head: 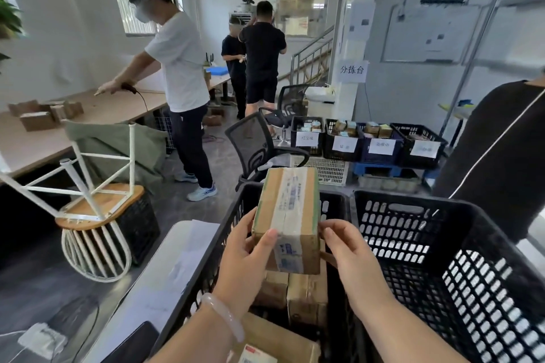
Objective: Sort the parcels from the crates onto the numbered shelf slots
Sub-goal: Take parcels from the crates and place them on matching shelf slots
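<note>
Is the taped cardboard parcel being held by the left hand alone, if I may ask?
No, the left hand and the right hand grip the taped cardboard parcel from opposite sides above the black crate.

A brown cardboard parcel (pixel 287 215), taped and labelled, is held between the left hand (pixel 247 256) and right hand (pixel 351 256) above a black slatted crate (pixel 211 271). More cardboard parcels (pixel 306 295) lie inside. A second black crate (pixel 442 244) stands just beside it.

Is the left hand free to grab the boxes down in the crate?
Probably not yet: left hand and right hand both hold the raised parcel. The boxes lie uncovered beneath it in the crate, nothing else blocking them.
</note>
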A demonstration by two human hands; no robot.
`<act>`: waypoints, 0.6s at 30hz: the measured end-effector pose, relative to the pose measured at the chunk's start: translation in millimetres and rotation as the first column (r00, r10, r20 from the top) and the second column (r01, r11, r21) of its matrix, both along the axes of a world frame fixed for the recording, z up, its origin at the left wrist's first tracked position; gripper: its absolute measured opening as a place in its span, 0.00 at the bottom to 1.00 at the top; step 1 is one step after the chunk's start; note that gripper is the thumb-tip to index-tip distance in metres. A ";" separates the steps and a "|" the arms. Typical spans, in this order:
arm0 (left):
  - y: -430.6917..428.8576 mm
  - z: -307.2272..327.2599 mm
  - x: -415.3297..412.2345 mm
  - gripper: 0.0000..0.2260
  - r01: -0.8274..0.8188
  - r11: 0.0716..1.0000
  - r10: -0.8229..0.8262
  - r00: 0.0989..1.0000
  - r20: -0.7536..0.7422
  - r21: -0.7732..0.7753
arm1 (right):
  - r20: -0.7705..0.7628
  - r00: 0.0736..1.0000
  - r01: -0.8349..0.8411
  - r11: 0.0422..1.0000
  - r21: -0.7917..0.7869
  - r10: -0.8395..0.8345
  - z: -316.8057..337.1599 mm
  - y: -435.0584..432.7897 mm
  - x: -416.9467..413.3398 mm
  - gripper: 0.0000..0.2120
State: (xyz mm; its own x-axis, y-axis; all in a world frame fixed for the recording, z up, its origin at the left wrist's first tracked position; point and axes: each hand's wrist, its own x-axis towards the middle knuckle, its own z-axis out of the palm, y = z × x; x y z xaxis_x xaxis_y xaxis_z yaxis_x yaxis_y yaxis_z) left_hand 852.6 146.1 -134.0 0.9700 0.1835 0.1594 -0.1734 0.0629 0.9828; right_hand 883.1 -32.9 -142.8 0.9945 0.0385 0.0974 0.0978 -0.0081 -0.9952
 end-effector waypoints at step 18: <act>-14.2 7.4 6.9 0.24 0.118 0.991 -0.111 0.989 -0.095 0.069 | -0.097 0.988 -0.104 0.987 0.126 0.117 7.9 -23.4 -1.6 0.31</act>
State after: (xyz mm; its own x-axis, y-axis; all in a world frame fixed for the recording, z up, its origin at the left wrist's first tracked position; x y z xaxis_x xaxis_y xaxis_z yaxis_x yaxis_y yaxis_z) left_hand 859.5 131.9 -126.6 0.9950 0.0612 0.0789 -0.0792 0.0034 0.9968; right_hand 881.5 -56.3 -134.9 0.9897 0.1430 0.0041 -0.0128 0.1172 -0.9930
